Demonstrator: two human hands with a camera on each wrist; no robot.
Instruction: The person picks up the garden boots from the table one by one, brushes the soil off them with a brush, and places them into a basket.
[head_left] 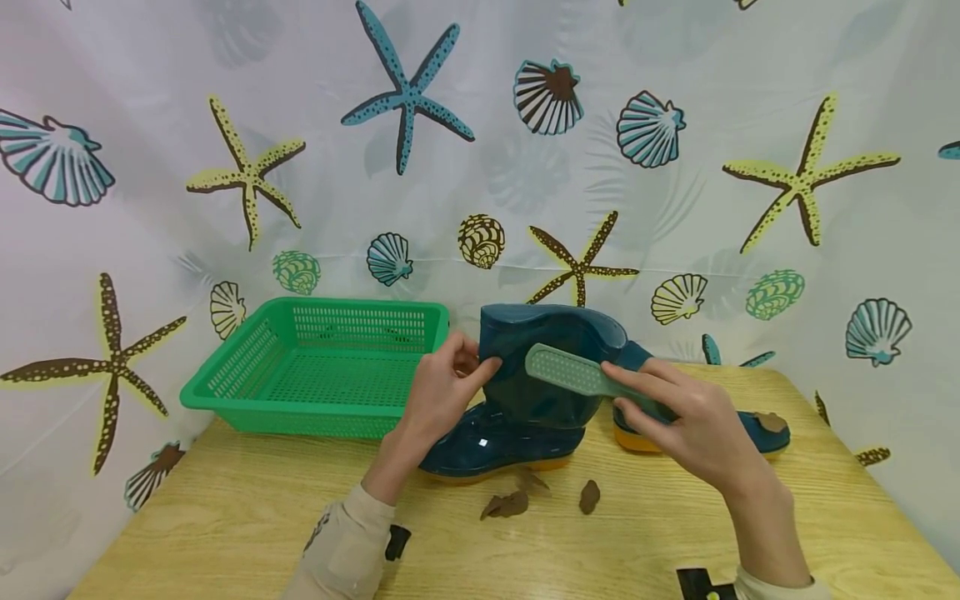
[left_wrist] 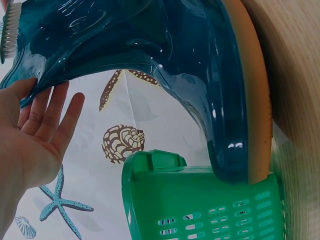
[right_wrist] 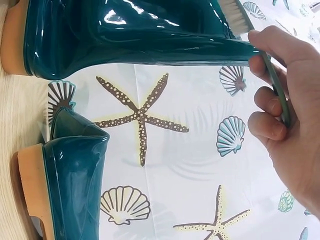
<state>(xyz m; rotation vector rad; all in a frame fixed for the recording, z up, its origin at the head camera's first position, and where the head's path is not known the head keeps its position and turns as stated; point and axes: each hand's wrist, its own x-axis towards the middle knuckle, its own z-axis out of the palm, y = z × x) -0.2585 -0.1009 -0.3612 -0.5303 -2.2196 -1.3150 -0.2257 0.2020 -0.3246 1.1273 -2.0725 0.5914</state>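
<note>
A dark teal rubber boot (head_left: 551, 400) with an orange sole stands upright on the table, toe to the left. My left hand (head_left: 442, 387) pinches the boot's upper edge on its left side, thumb outside; the left wrist view shows the same grip (left_wrist: 37, 132). In my right hand (head_left: 686, 417) is the handle of a pale green scrubbing brush (head_left: 566, 371), its white bristles (right_wrist: 234, 15) turned to the boot's shaft near the top. A second boot (head_left: 633, 429), the same teal and orange, lies behind my right hand, partly hidden by it.
A green perforated plastic basket (head_left: 315, 423) stands at the back left, close to the boot's toe. Brown clumps (head_left: 506, 505) lie on the wooden table (head_left: 600, 558) in front of the boot. Another brown clump (head_left: 771, 422) sits on the second boot. A shell-and-starfish curtain (head_left: 480, 167) hangs behind.
</note>
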